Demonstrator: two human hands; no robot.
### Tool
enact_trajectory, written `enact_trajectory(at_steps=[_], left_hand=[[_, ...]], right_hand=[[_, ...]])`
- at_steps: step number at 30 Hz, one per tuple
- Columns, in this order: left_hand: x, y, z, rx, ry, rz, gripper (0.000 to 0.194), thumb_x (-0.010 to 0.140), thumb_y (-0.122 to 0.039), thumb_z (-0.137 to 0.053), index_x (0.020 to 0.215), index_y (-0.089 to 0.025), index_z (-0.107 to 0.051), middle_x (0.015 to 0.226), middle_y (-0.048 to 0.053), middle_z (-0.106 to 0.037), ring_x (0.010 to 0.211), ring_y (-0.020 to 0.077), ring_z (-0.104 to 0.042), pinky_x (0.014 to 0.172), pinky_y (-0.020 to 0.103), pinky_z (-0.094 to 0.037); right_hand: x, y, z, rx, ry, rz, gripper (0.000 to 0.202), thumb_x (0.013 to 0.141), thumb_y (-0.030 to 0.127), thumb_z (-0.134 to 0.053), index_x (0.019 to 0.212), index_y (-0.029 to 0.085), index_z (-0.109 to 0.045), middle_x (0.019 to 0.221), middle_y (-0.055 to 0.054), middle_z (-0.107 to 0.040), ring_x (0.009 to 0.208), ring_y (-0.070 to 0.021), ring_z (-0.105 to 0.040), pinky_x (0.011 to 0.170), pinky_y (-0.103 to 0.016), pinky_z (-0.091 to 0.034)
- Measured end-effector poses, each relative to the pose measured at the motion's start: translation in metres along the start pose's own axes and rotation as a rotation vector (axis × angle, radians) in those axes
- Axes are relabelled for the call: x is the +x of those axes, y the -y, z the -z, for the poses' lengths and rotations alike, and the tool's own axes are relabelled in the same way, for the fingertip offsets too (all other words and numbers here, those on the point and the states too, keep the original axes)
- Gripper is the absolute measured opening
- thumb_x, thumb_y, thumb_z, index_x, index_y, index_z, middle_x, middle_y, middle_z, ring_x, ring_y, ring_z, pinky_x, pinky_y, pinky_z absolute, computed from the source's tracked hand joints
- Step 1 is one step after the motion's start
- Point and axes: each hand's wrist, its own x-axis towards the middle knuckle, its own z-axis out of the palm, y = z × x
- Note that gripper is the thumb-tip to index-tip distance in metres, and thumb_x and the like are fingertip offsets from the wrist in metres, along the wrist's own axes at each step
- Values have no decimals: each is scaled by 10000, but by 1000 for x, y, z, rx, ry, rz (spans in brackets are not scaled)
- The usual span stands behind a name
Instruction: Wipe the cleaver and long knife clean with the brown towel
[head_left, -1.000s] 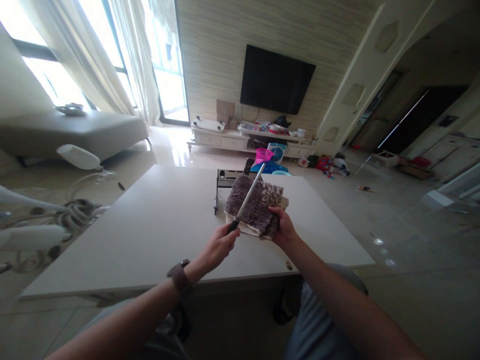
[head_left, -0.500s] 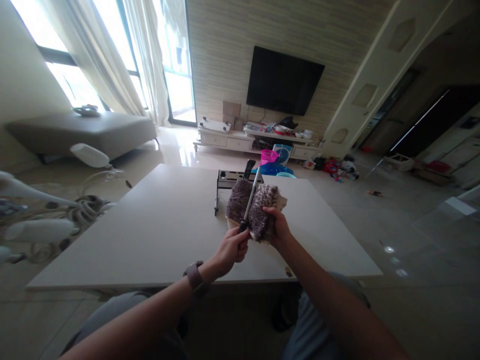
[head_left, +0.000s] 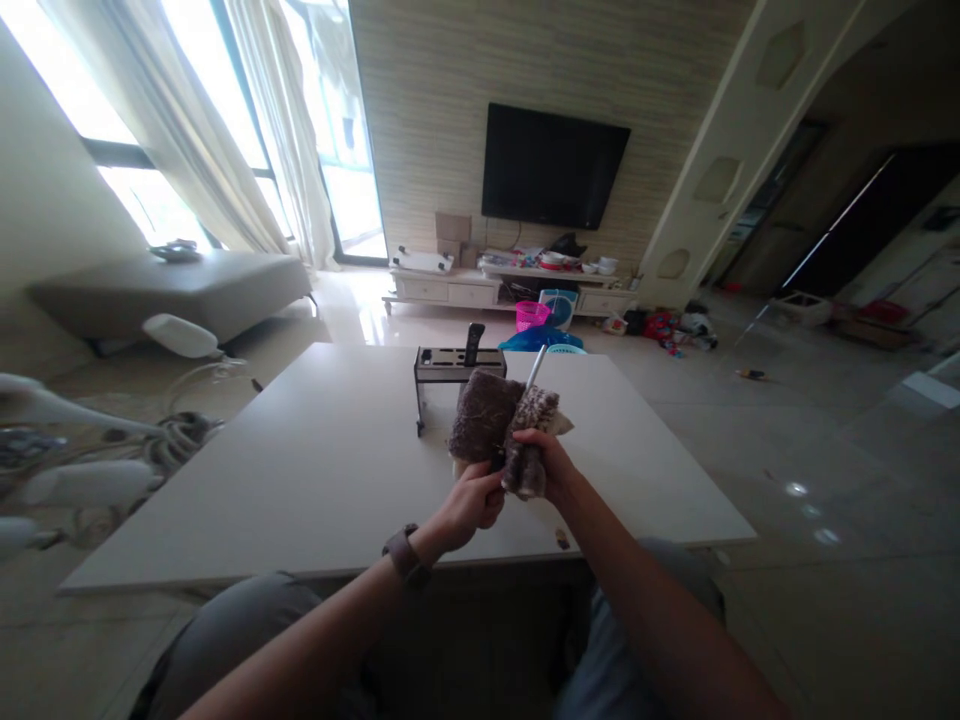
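My left hand (head_left: 474,503), a watch on its wrist, is closed around the dark handle of a sharpening steel, which mostly hides behind the fingers. The steel's grey rod (head_left: 536,367) slants up and away, its tip showing above a fuzzy brown cloth (head_left: 484,412). My right hand (head_left: 551,462) grips the cloth, which is folded around the rod; a paler underside shows at its right edge. Just beyond, a knife rack (head_left: 459,363) stands on the white table (head_left: 300,480), with a black-handled knife (head_left: 473,345) upright in a slot.
A small brownish object (head_left: 562,539) lies near the table's front edge. Past the table stand a pink basket (head_left: 532,316) and a blue plastic bag (head_left: 541,338). A white stand with hoses (head_left: 180,337) is to the left. A low cabinet (head_left: 472,290) runs along the wall.
The cloth has folded over the rod, so only the rod's upper end shows where its whole length lay exposed. My right hand has closed further around the cloth. The view has shifted slightly.
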Motion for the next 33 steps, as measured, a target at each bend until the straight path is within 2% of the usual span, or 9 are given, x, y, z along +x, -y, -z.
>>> enact_trajectory(at_steps=[3,6,8,12,16,20,25,29,33], left_hand=[[11,4,6,46,57,69,445,638,-446,-789,771,-235,-421,499,-120,-373,384,29,-235,368,166,-115],[24,22,20,143,71,125,395,682,-468,-746,750,-235,-435,474,-115,-370,367,43,-255,351,181,-130],[28,35,29,162,43,129,391,684,-462,-742,750,-240,-427,463,-116,-373,360,51,-266,345,188,-129],[23,39,39,179,70,142,365,760,-478,-708,729,-228,-443,462,-114,-361,355,45,-257,350,197,-138],[11,34,48,223,106,151,359,810,-447,-672,666,-208,-447,490,-85,-398,403,40,-325,392,183,-229],[9,46,53,294,40,155,257,754,-400,-662,722,-212,-489,449,-99,-392,361,71,-359,372,201,-251],[21,57,47,316,-14,118,201,675,-318,-650,791,-210,-528,443,-124,-359,348,64,-282,374,210,-189],[19,50,46,449,-49,58,195,626,-254,-659,728,-207,-499,529,-98,-404,425,66,-327,431,228,-222],[1,36,42,578,-64,-30,213,641,-241,-706,708,-185,-512,647,-53,-489,586,95,-421,552,243,-334]], right_hand=[[5,-14,10,45,-148,56,326,518,244,-871,795,172,-715,665,-21,-742,559,-175,-650,545,-277,-551],[14,-36,25,92,-301,121,463,454,269,-929,863,179,-729,781,-30,-783,673,-208,-709,631,-311,-587],[19,-44,34,80,-376,163,469,446,266,-944,849,183,-719,775,-20,-774,693,-211,-716,657,-322,-590],[28,-32,46,68,-430,241,421,493,253,-929,842,188,-704,789,-9,-757,724,-200,-715,661,-309,-585],[29,-15,52,121,-507,317,320,538,251,-899,772,205,-686,733,9,-726,666,-167,-678,611,-273,-569],[19,-34,44,158,-455,251,355,511,232,-913,795,196,-702,766,15,-737,676,-152,-679,640,-263,-579],[12,-63,26,145,-311,51,415,454,221,-926,816,169,-730,760,-14,-759,692,-189,-702,670,-302,-589],[10,-61,22,91,-213,-24,373,450,220,-919,768,155,-735,777,-40,-773,710,-194,-707,693,-300,-587],[6,-59,17,83,-161,-56,307,484,235,-894,736,164,-733,729,-30,-761,639,-167,-671,621,-271,-556]])
